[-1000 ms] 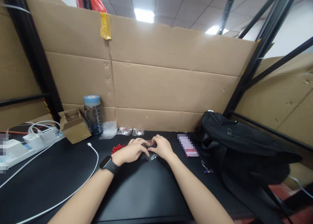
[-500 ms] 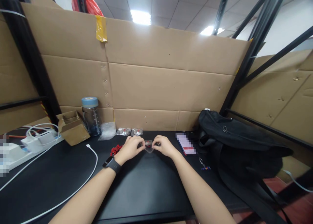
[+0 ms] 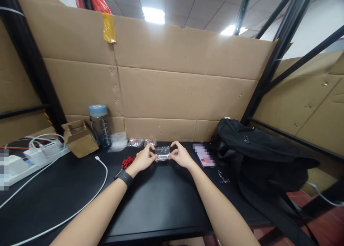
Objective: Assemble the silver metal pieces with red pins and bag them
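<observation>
A second ago fingers mostly covered the clear packet (image 3: 162,153); now it shows as a shiny rectangle. The left hand (image 3: 143,159) and right hand (image 3: 182,157) have drawn apart to its sides.

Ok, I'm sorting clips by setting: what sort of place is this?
Probably a makeshift workstation in a workshop or warehouse: a black table backed by cardboard panels, set between dark metal posts.
</observation>
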A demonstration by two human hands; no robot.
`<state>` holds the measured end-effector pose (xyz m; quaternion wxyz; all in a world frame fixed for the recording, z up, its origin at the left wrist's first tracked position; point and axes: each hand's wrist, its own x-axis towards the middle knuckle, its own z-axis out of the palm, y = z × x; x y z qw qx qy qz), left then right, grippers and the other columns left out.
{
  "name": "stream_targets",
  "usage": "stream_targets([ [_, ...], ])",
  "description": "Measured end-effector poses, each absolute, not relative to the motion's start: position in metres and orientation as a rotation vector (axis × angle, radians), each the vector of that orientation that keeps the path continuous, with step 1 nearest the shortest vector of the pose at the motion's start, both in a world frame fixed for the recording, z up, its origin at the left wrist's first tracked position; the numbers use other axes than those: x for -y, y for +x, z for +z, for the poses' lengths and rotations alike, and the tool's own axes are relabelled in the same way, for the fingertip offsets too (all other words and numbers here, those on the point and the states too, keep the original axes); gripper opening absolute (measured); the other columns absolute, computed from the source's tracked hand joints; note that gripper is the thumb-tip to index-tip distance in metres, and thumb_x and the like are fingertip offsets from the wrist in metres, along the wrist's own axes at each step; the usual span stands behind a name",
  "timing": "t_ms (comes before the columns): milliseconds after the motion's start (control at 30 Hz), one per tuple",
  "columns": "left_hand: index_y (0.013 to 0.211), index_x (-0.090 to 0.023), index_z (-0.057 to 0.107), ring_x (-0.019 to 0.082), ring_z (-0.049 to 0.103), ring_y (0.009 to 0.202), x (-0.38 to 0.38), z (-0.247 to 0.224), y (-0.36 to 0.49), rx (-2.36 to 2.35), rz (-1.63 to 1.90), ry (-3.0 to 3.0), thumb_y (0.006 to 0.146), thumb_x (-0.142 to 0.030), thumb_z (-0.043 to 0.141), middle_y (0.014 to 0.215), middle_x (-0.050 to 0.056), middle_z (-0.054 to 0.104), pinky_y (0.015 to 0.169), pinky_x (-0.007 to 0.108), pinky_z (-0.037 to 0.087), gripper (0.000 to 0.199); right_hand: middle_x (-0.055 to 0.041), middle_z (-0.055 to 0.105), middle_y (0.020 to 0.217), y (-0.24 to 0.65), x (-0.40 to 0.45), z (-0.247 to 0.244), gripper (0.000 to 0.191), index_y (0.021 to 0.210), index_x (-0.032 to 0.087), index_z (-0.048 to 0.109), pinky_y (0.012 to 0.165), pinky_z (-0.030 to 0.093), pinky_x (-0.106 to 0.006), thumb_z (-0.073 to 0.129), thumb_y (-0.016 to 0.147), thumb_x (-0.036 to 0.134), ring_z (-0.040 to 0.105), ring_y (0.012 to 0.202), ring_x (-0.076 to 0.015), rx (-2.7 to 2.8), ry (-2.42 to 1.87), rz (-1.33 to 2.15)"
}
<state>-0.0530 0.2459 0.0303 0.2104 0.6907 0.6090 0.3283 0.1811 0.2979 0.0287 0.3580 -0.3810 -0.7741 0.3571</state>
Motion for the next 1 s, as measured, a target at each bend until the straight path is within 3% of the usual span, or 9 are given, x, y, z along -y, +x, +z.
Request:
stream_targets([
  [100,0.118,-0.028,0.049,0.021,0.070,0.085,-0.241,0.031,-0.047,-1.757,0.789,2.011,0.085,-0.030,0.056,0.079,-0.004,0.076,0.090,0.037,0.039,0.034,0.0046,0.071,0.072,0.182,-0.296,0.028,0.058,0.133,0.025,0.052,0.069,0.048,-0.023,0.063,0.077,0.013,0.065,0.064,-0.0134,2.150,-0.985,0.834],
  [200,0.118,-0.034,0.058,0.022,0.068,0.091,-0.237,0.032,-0.044,-1.769,0.709,2.148,0.087,-0.027,0.055,0.084,-0.003,0.075,0.093,0.041,0.035,0.032,0.0009,0.069,0.075,0.180,-0.294,0.028,0.041,0.119,0.025,0.069,0.075,0.047,-0.025,0.056,0.082,0.010,0.064,0.070,-0.0138,2.341,-1.016,0.675],
  [267,0.115,-0.036,0.066,0.025,0.065,0.100,-0.235,0.032,-0.044,-1.780,0.657,2.247,0.089,-0.029,0.053,0.091,0.000,0.075,0.093,0.043,0.033,0.029,-0.0022,0.067,0.080,0.179,-0.293,0.027,0.040,0.110,0.026,0.076,0.082,0.047,-0.027,0.053,0.083,0.008,0.062,0.078,-0.0155,2.425,-1.037,0.542],
  [433,0.101,-0.032,0.077,0.030,0.054,0.115,-0.231,0.034,-0.045,-1.759,0.642,2.422,0.094,-0.044,0.050,0.115,0.007,0.068,0.095,0.046,0.033,0.030,-0.0076,0.062,0.111,0.176,-0.289,0.027,0.043,0.113,0.031,0.076,0.095,0.043,-0.039,0.073,0.073,0.015,0.052,0.105,-0.0246,2.526,-1.056,0.315],
  [533,0.106,-0.032,0.075,0.032,0.050,0.122,-0.229,0.034,-0.045,-1.675,0.622,2.481,0.087,-0.054,0.060,0.123,0.008,0.067,0.097,0.047,0.032,0.033,-0.0070,0.065,0.122,0.174,-0.286,0.028,0.029,0.107,0.030,0.076,0.098,0.039,-0.044,0.076,0.078,0.027,0.051,0.112,-0.0271,2.542,-1.052,0.330],
  [667,0.109,-0.030,0.072,0.030,0.057,0.115,-0.230,0.034,-0.046,-1.670,0.607,2.469,0.089,-0.042,0.061,0.114,0.008,0.072,0.096,0.044,0.031,0.026,-0.0060,0.074,0.110,0.173,-0.283,0.036,0.019,0.105,0.026,0.077,0.095,0.041,-0.037,0.064,0.091,0.026,0.061,0.103,-0.0233,2.524,-1.010,0.414],
  [833,0.103,-0.028,0.069,0.025,0.066,0.099,-0.233,0.038,-0.046,-1.729,0.636,2.336,0.098,-0.037,0.047,0.098,0.004,0.077,0.094,0.042,0.029,0.024,-0.0044,0.076,0.084,0.175,-0.282,0.044,0.023,0.096,0.020,0.076,0.069,0.043,-0.025,0.055,0.095,0.026,0.067,0.074,-0.0168,2.425,-1.011,0.562],
  [1000,0.102,-0.028,0.064,0.023,0.069,0.091,-0.237,0.032,-0.046,-1.771,0.641,2.207,0.095,-0.034,0.050,0.081,0.000,0.077,0.092,0.039,0.029,0.017,-0.0031,0.075,0.078,0.173,-0.285,0.036,0.017,0.093,0.019,0.073,0.067,0.044,-0.022,0.058,0.093,0.026,0.069,0.070,-0.0154,2.329,-1.069,0.674],
])
